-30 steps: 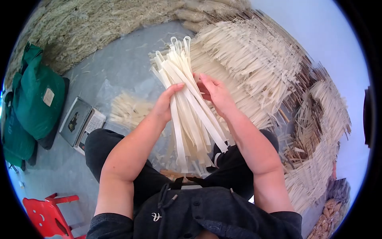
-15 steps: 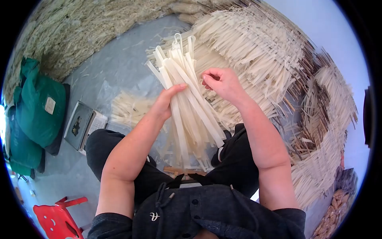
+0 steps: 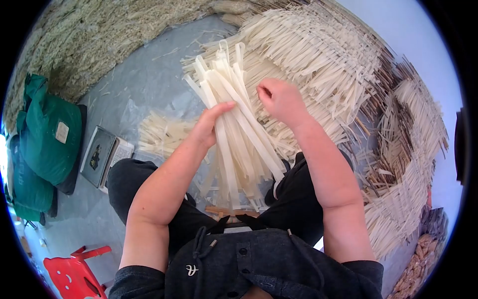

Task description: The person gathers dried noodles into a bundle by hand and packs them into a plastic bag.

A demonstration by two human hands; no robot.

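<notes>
My left hand (image 3: 211, 122) is wrapped round a bundle of pale, flat strips (image 3: 244, 144), the thumb lying across its front. The strips are looped at the far end, and their loose ends fan out toward my knees. A thin pale loop (image 3: 223, 46) sticks up at the bundle's top. Just right of the bundle, apart from it, my right hand (image 3: 283, 101) is curled closed with its back toward me. Whatever its fingers may hold is hidden.
Large heaps of similar strips (image 3: 308, 50) lie ahead and to the right. A small pile (image 3: 162, 134) is on the floor left of the bundle. An opened laptop-like device (image 3: 107, 157), green bags (image 3: 52, 137) and a red chair (image 3: 74, 274) stand at left.
My right hand has turned over and curled in, so its fingertips no longer show; it has risen slightly. The left hand and bundle have barely moved.
</notes>
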